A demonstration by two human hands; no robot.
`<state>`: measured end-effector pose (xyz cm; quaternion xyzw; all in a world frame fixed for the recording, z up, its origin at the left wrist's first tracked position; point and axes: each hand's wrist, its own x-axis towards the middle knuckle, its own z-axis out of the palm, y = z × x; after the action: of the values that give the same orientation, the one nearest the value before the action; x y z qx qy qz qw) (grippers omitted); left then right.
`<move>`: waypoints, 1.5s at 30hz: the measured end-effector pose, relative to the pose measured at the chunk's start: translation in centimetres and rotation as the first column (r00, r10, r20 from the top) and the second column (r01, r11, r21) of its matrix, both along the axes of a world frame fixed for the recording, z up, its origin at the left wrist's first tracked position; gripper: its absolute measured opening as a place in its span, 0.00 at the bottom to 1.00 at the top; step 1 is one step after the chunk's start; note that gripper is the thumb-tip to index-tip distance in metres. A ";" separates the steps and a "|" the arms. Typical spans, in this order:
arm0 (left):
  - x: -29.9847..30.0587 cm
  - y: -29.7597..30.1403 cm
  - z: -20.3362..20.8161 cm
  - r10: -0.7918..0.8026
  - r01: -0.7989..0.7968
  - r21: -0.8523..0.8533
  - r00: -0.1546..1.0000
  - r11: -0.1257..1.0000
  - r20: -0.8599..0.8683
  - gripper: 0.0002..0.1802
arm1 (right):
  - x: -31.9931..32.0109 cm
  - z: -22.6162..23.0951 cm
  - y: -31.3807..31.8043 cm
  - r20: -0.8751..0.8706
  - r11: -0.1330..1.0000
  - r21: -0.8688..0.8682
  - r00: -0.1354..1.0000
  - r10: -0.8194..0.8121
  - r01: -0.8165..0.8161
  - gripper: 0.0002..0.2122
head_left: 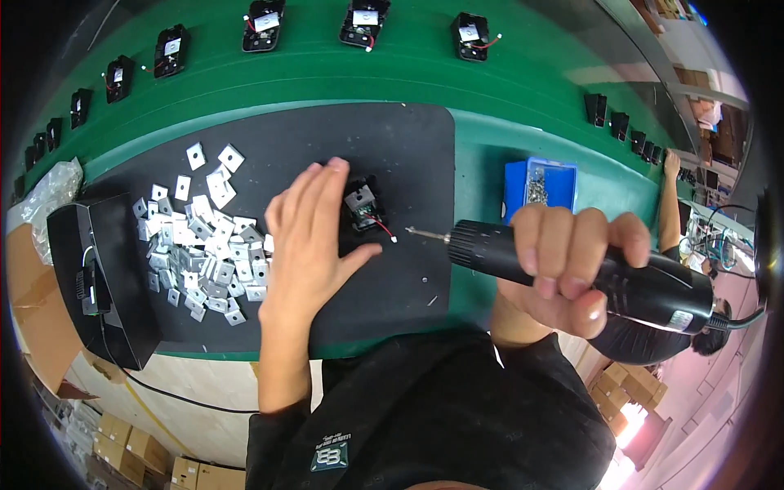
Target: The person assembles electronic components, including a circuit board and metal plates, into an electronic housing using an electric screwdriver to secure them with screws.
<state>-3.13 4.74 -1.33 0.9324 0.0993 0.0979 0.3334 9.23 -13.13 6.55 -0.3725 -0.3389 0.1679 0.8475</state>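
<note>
Right hand [563, 261], fingers wrapped around a thick black cylindrical electric screwdriver [653, 290], points its thin metal bit [429, 235] leftward, apart from the work. Left hand [309, 237], grasp loosened with fingers extended and thumb spread, lies just beside a small black plastic housing [356, 219] (whether they touch cannot be told). This housing, with a silver metal plate [359, 198] and a red wire [378, 222], sits on a black mat [400, 294], between the left hand and the bit. Left: loose silver square plates [208, 253], heaped. Right: a blue plastic bin [514, 184] of small metal screws [536, 188].
</note>
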 end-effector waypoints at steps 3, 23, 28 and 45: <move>0.5 -0.1 -1.0 0.004 -0.004 0.009 0.999 1.000 0.052 0.46 | 0.0 -1.0 1.4 0.001 0.997 -0.064 0.999 -0.033 0.033 0.19; 0.9 0.5 -1.2 -0.007 0.009 -0.049 0.999 0.999 0.041 0.38 | 0.8 -3.7 3.9 0.154 0.994 -0.101 0.987 0.054 -0.038 0.23; 0.9 0.4 -1.5 0.002 0.000 -0.046 0.999 0.999 0.046 0.39 | 0.9 -3.9 3.8 0.154 0.995 -0.087 0.987 0.053 -0.040 0.23; 0.9 0.5 -1.3 0.003 -0.001 -0.078 1.000 0.997 0.023 0.40 | 1.2 -3.9 3.9 0.151 0.990 -0.128 0.986 0.075 -0.056 0.21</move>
<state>-2.23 5.24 -2.59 0.9173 0.1000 0.1053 0.3707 10.45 -9.21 2.61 -0.4246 -0.4049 0.1868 0.7880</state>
